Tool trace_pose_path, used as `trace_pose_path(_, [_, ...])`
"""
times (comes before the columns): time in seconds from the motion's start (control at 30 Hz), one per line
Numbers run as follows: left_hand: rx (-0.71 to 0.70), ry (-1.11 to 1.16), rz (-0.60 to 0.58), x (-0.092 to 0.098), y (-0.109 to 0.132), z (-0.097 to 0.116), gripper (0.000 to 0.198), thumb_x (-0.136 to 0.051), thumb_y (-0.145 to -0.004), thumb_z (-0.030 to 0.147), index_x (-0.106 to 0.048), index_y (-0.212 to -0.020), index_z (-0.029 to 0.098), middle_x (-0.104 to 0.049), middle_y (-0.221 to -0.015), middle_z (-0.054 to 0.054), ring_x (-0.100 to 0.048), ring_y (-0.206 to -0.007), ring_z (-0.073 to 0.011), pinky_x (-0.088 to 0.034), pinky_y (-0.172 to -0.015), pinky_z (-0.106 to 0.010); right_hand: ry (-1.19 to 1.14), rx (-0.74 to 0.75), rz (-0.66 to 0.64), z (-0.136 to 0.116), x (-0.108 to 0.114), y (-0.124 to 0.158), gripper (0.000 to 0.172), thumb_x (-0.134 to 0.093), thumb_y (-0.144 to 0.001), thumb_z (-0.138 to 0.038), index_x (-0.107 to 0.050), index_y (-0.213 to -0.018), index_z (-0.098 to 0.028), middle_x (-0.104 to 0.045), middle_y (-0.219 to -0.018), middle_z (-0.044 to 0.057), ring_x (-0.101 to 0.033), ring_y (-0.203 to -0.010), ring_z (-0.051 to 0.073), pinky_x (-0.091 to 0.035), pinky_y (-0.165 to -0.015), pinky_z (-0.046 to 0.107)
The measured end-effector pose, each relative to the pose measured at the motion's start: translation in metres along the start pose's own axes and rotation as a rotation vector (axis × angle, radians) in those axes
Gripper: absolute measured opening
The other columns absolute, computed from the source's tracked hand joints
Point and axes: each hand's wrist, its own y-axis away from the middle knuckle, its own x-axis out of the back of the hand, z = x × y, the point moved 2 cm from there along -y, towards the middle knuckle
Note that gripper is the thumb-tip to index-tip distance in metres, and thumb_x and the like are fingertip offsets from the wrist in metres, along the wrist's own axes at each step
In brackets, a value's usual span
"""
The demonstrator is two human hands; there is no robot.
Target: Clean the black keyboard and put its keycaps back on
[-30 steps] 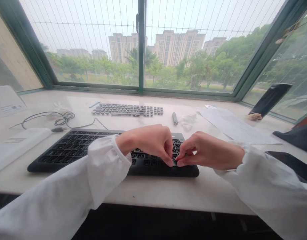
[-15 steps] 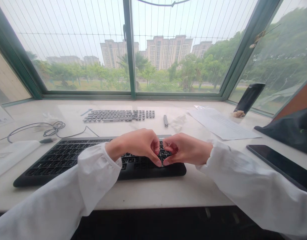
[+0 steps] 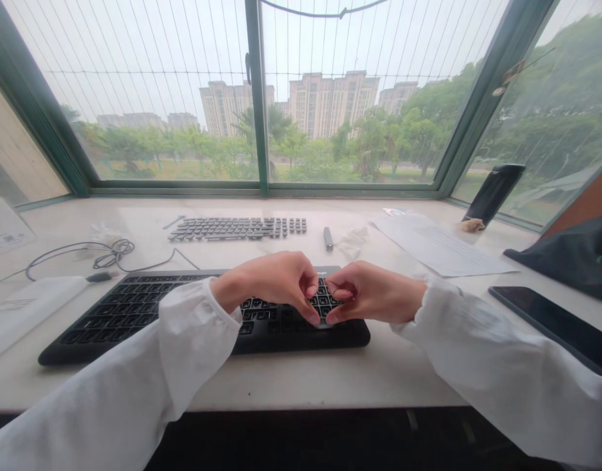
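A black keyboard (image 3: 109,314) lies across the desk in front of me, its key sockets bare. My left hand (image 3: 276,281) is over its right part, fingers curled in and thumb pointing down at the number-pad end. Facing it, my right hand (image 3: 374,291) is bent the same way, the two thumb tips close together above the sockets. A small pale patch shows beneath the thumbs. What the curled fingers hold, if anything, is too small to make out. Behind the keyboard, loose grey keycaps (image 3: 236,227) lie in keyboard order.
A small dark stick-like object (image 3: 328,239) and a crumpled tissue (image 3: 352,242) lie behind my hands. Printed paper (image 3: 433,245) and a phone (image 3: 550,320) are on the right. A cable (image 3: 75,248) coils at left near a white box (image 3: 36,294). A window frame (image 3: 264,190) borders the back.
The view has shifted slightly, so everything sits a little further right. My hands stay over the same sockets, with the fingers slightly further apart.
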Motion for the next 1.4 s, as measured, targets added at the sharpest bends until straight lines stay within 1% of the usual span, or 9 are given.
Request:
trace_pose_path(0.23, [-0.023, 0.093, -0.028, 0.008, 0.005, 0.004, 0.039, -0.077, -0.059, 0.047, -0.050, -0.063, 0.019, -0.044, -0.056, 0.006, -0.034, -0.054, -0.0087, -0.020, -0.052, -0.027, -0.099, 0.056, 0.036, -0.004, 0.005, 0.002, 0.048, -0.070, -0.076, -0.040, -0.028, -0.064, -0.021, -0.024, -0.059, -0.009, -0.021, -0.058, 0.007, -0.018, -0.051, 0.024])
trace_pose_path(0.37, [-0.025, 0.109, 0.051, 0.020, 0.010, 0.006, 0.042, -0.074, -0.062, 0.052, -0.050, -0.063, 0.019, -0.040, -0.056, 0.005, -0.032, -0.055, -0.0092, -0.021, -0.053, -0.027, -0.042, 0.022, 0.089, -0.010, 0.012, 0.007, 0.031, -0.069, -0.078, -0.045, -0.052, -0.078, -0.019, -0.032, -0.052, -0.011, -0.026, -0.051, 0.007, -0.020, -0.048, 0.023])
trace_pose_path(0.47, [0.000, 0.088, 0.088, 0.026, 0.011, 0.005, 0.039, -0.073, -0.064, 0.050, -0.050, -0.064, 0.019, -0.039, -0.057, 0.005, -0.033, -0.056, -0.0097, -0.022, -0.055, -0.028, 0.057, 0.044, 0.137, -0.014, 0.013, 0.008, 0.032, -0.067, -0.080, -0.046, -0.065, -0.094, -0.018, -0.035, -0.049, -0.010, -0.027, -0.049, 0.007, -0.023, -0.048, 0.023])
trace_pose_path(0.57, [0.021, 0.051, 0.108, 0.030, 0.013, 0.004, 0.039, -0.073, -0.064, 0.050, -0.050, -0.064, 0.019, -0.039, -0.059, 0.005, -0.033, -0.057, -0.0098, -0.022, -0.056, -0.028, 0.084, 0.039, 0.144, -0.015, 0.010, 0.006, 0.029, -0.071, -0.077, -0.045, -0.072, -0.088, -0.017, -0.042, -0.051, -0.008, -0.033, -0.048, 0.007, -0.027, -0.048, 0.022])
trace_pose_path(0.67, [0.069, 0.004, 0.166, 0.036, 0.015, 0.000, 0.044, -0.073, -0.062, 0.055, -0.049, -0.064, 0.019, -0.040, -0.059, 0.005, -0.033, -0.057, -0.0099, -0.021, -0.056, -0.028, 0.074, -0.009, 0.061, -0.014, 0.004, 0.004, 0.022, -0.076, -0.072, -0.038, -0.075, -0.077, -0.017, -0.051, -0.052, -0.005, -0.041, -0.049, 0.007, -0.031, -0.048, 0.022])
trace_pose_path(0.8, [0.102, -0.029, 0.198, 0.040, 0.015, -0.008, 0.044, -0.072, -0.062, 0.057, -0.050, -0.065, 0.019, -0.038, -0.059, 0.005, -0.030, -0.056, -0.0100, -0.019, -0.056, -0.029, 0.078, -0.011, 0.135, -0.013, 0.005, 0.003, 0.023, -0.075, -0.073, -0.040, -0.077, -0.077, -0.017, -0.056, -0.055, -0.002, -0.043, -0.052, 0.008, -0.034, -0.050, 0.023])
trace_pose_path(0.9, [0.112, -0.034, 0.189, 0.039, 0.013, -0.012, 0.043, -0.073, -0.061, 0.056, -0.052, -0.066, 0.019, -0.039, -0.059, 0.004, -0.031, -0.056, -0.0102, -0.019, -0.055, -0.029, 0.102, -0.025, 0.118, -0.013, 0.008, 0.004, 0.021, -0.077, -0.071, -0.039, -0.078, -0.075, -0.019, -0.056, -0.054, -0.003, -0.043, -0.053, 0.008, -0.034, -0.050, 0.023])
trace_pose_path(1.1, [0.119, -0.029, 0.195, 0.038, 0.010, -0.015, 0.042, -0.073, -0.061, 0.056, -0.053, -0.065, 0.019, -0.039, -0.058, 0.004, -0.031, -0.056, -0.0106, -0.019, -0.057, -0.029, 0.042, 0.061, 0.303, -0.016, 0.025, 0.011, 0.030, -0.073, -0.075, -0.046, -0.076, -0.081, -0.017, -0.061, -0.060, 0.000, -0.042, -0.053, 0.008, -0.034, -0.050, 0.024])
trace_pose_path(1.4, [0.111, -0.043, 0.211, 0.039, 0.010, -0.016, 0.042, -0.072, -0.061, 0.056, -0.053, -0.067, 0.019, -0.039, -0.059, 0.004, -0.031, -0.056, -0.0106, -0.018, -0.056, -0.029, 0.132, 0.085, 0.097, -0.015, 0.005, 0.003, 0.020, -0.072, -0.077, -0.037, -0.077, -0.079, -0.018, -0.066, -0.062, 0.001, -0.050, -0.055, 0.009, -0.040, -0.055, 0.024])
